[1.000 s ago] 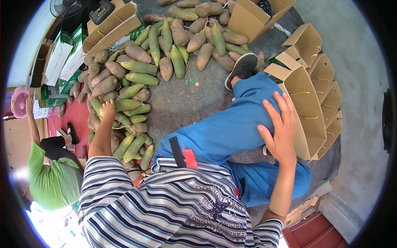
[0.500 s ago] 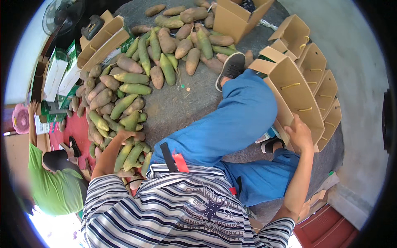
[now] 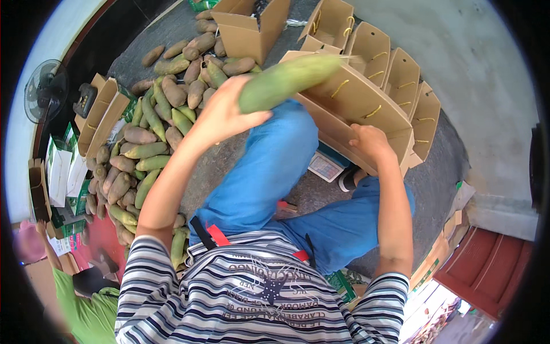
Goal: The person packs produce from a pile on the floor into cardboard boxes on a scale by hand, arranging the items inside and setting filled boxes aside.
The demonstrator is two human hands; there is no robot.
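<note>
My left hand point(image 3: 226, 112) is closed round the thick end of a long green radish point(image 3: 292, 80). The radish is raised above my knee, its thin root tip pointing right over a tall cardboard box point(image 3: 361, 106) with yellow cord handles. My right hand point(image 3: 372, 143) grips the near wall of that box, fingers curled over its edge. The box stands open at my right on what looks like a scale point(image 3: 325, 166) with a keypad. A heap of green radishes point(image 3: 152, 117) and brown, soil-coloured roots point(image 3: 120, 186) lies to my left and ahead.
Several open cardboard boxes point(image 3: 401, 86) stand in a row beyond the box. Another box point(image 3: 246, 28) is ahead. At the left are a long carton point(image 3: 106, 117), a black fan point(image 3: 46, 92) and a person in a green shirt point(image 3: 86, 309).
My left hand has risen from the heap and swung right with a green radish. The right hand stays on the box edge. The whole view has turned to the right.
</note>
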